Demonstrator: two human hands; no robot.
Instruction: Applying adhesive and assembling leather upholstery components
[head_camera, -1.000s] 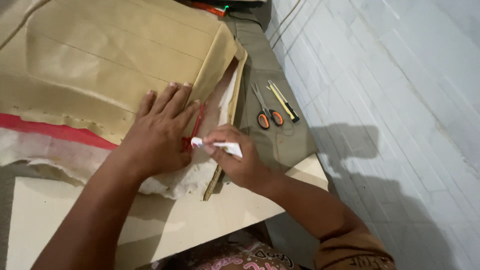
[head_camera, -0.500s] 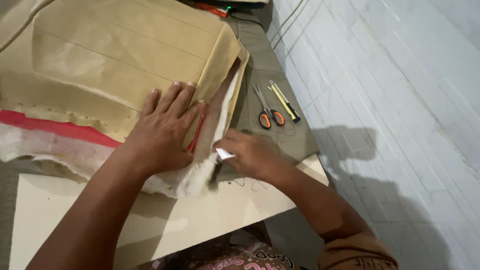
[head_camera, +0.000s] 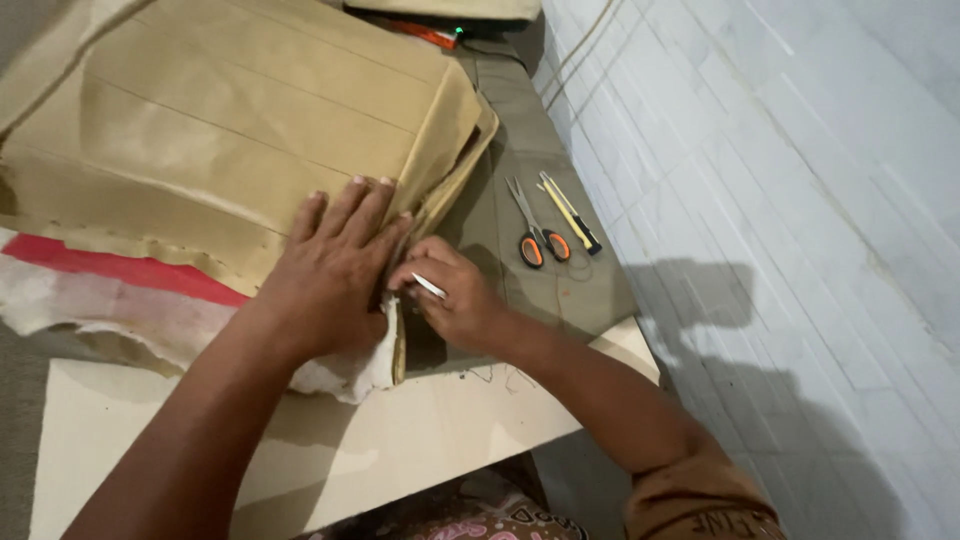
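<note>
Pale worktable (head_camera: 330, 460) beside white-tiled wall (head_camera: 780, 200)

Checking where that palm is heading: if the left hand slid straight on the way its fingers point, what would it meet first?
The left hand points up-right; it would probably first meet the raised folded edge of the tan sheet. Depth is hard to judge.

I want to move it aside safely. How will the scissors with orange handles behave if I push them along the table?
The scissors lie flat, so they probably slide, not roll. They look stiff and fairly light. The yellow cutter lies close beside them and would likely get pushed too.
</note>
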